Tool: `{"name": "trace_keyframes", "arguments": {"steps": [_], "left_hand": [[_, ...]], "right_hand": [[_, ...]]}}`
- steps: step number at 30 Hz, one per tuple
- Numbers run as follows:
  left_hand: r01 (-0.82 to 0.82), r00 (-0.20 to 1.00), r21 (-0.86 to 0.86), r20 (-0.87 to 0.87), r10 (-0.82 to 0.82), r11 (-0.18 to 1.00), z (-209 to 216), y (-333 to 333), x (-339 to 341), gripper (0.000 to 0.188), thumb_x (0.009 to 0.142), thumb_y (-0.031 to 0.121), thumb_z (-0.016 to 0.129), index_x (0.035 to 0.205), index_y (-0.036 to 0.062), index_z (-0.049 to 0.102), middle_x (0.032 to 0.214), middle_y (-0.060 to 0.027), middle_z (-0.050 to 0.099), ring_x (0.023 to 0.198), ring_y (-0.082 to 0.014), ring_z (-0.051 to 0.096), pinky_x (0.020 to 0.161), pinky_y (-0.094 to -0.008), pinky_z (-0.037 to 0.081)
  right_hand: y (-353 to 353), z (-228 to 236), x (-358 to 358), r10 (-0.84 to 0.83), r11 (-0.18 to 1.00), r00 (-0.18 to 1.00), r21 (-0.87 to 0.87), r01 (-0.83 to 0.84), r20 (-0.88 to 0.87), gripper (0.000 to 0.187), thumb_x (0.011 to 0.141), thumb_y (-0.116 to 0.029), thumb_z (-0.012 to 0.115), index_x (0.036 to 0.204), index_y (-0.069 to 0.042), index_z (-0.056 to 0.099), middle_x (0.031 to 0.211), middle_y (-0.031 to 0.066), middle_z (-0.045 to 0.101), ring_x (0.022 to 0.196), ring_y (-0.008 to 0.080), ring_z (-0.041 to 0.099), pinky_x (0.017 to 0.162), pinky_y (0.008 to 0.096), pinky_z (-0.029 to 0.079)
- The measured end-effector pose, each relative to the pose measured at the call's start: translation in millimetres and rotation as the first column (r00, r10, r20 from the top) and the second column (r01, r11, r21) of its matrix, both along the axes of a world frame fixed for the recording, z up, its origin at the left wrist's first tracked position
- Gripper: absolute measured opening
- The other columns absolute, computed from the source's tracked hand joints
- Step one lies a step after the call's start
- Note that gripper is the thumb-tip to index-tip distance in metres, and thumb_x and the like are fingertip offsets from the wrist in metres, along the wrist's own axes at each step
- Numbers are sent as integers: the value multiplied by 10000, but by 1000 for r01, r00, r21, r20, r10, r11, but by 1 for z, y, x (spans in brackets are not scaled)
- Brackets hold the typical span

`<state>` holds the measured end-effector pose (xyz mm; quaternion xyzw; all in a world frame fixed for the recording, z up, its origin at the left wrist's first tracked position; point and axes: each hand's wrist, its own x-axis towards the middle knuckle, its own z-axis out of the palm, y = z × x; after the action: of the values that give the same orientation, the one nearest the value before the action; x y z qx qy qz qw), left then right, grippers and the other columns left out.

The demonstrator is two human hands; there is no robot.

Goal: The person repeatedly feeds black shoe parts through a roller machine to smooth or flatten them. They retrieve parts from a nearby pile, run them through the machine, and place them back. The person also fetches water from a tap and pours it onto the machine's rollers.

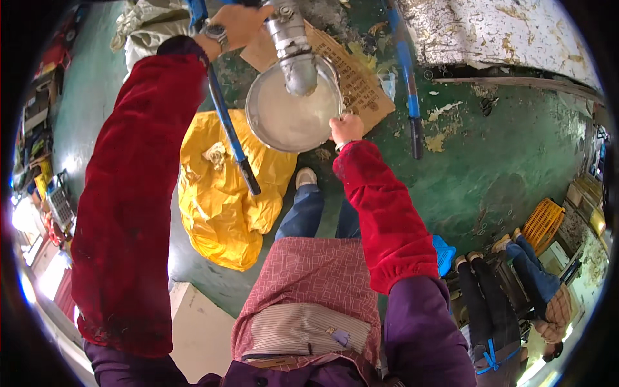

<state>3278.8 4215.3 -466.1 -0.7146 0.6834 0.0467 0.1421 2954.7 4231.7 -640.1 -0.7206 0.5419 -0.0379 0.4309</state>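
Left hand: your left hand [240, 22] was raised high, its fingers wrapped around the grey metal spout [291, 45].
Right hand: your right hand [346, 128] gripped the rim of the round metal basin [290, 116], fingers pinching its lower right edge.
Basin: one, held in the air directly under the spout's mouth, above the green floor [490, 161].
Spout: one, hanging over the basin and hiding part of its upper rim.
Blue bars: two; one blue bar [227, 122] crossed between your left sleeve and the basin, the other blue bar [407, 77] lay well to the right.
Yellow sack [222, 200]: one, on the floor below the basin.
Cardboard [361, 84]: one sheet, behind the basin.
Other person [516, 277]: one, seated at lower right.
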Motion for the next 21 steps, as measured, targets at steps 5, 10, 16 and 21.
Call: {"name": "trace_keyframes", "arguments": {"steps": [5, 10, 16, 21], "left_hand": [[-13, 971, -278, -233, -54, 961, 48, 66, -33, 502, 801, 263, 562, 1253, 156, 370, 980, -149, 590, 804, -326, 597, 662, -423, 485], [-369, 861, -184, -436, 261, 911, 85, 188, -45, 630, 781, 213, 602, 1323, 129, 292, 1050, -153, 568, 856, -305, 581, 716, -395, 475], [-728, 572, 155, -400, 716, 668, 95, 393, -95, 641, 740, 139, 631, 1301, 105, 322, 891, -113, 608, 671, -241, 595, 608, -353, 483], [-763, 394, 424, -294, 871, 489, 93, 514, -148, 501, 759, 122, 618, 1215, 105, 411, 731, -82, 592, 591, -211, 571, 558, -329, 464]], "right_hand": [[-7, 16, 1, -21, 999, 999, 48, 22, -28, 285, 634, -217, 532, 608, 58, 602, 540, 214, 564, 514, 323, 595, 553, 399, 498], [-6, 48, 13, -178, 952, 982, 265, 155, 63, 264, 663, -156, 517, 587, 86, 590, 504, 186, 570, 447, 259, 605, 485, 345, 518], [2, 58, 21, -190, 947, 982, 268, 178, 21, 286, 676, -191, 534, 709, 80, 619, 586, 163, 613, 476, 227, 612, 493, 330, 505], [4, 28, 18, -195, 968, 980, 166, 188, 25, 287, 648, -202, 518, 655, 69, 609, 575, 216, 587, 515, 313, 609, 549, 395, 514]]}}
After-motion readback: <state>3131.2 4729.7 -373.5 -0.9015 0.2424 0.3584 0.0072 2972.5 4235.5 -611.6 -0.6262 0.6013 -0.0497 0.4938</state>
